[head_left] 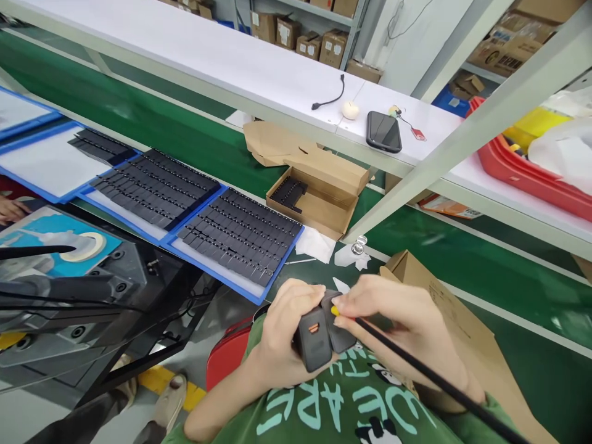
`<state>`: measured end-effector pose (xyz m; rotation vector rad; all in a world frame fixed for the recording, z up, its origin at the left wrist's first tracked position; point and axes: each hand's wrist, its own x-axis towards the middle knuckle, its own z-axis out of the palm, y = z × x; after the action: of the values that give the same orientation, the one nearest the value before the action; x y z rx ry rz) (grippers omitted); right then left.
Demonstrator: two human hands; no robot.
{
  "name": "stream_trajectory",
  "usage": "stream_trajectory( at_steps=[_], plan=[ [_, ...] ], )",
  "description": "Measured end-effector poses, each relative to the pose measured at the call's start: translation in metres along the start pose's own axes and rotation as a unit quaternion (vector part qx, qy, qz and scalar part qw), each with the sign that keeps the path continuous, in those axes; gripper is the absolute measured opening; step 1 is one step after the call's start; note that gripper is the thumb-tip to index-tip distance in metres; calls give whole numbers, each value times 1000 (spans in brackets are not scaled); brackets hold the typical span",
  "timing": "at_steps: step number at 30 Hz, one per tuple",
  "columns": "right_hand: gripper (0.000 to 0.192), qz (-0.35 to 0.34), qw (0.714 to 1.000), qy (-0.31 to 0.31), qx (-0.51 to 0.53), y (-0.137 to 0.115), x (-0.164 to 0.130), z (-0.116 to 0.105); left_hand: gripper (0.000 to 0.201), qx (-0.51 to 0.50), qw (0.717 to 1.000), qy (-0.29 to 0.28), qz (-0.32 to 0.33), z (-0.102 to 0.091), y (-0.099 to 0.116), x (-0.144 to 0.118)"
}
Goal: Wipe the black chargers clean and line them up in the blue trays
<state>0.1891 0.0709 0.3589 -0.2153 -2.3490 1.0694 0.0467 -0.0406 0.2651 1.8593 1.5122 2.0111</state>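
My left hand (282,327) grips two small dark grey plastic housings (321,333) held side by side close to my chest; the nearer one shows an orange port. My right hand (402,320) holds a thin black rod (435,379) with a yellow tip (335,310), and the tip touches the top of the housings. Both hands hover above my green shirt, below the edge of the green conveyor belt (462,271).
Blue trays (240,237) carrying rows of several black parts lie on the belt to the left. An open cardboard box (319,194) with black parts stands behind. A brown carton (444,308) sits at my right. A phone (383,131) lies on the white shelf. A black fixture (92,290) stands left.
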Motion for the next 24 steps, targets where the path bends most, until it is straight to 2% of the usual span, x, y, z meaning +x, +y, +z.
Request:
stream_trajectory(
  at_steps=[4,7,10,13,17,21,24],
  plan=[
    [6,85,994,-64,33,10,15,-2,59,-94,986,-7,-138,2,6,-3],
    [18,150,979,-104,90,18,32,-1,54,-181,948,3,-263,2,9,0],
    [33,216,948,-153,177,23,48,-2,50,-260,903,-11,-341,-4,12,9],
    [40,260,913,-188,252,24,59,-3,49,-344,859,-32,-377,-14,17,18],
    [39,278,873,-196,348,21,64,4,47,-435,805,-25,-402,-25,24,18],
    [36,304,836,-195,414,17,58,14,48,-469,783,-48,-406,-29,27,5],
    [35,319,814,-189,448,13,48,19,52,-487,780,-78,-385,-28,29,-1]
  ],
)
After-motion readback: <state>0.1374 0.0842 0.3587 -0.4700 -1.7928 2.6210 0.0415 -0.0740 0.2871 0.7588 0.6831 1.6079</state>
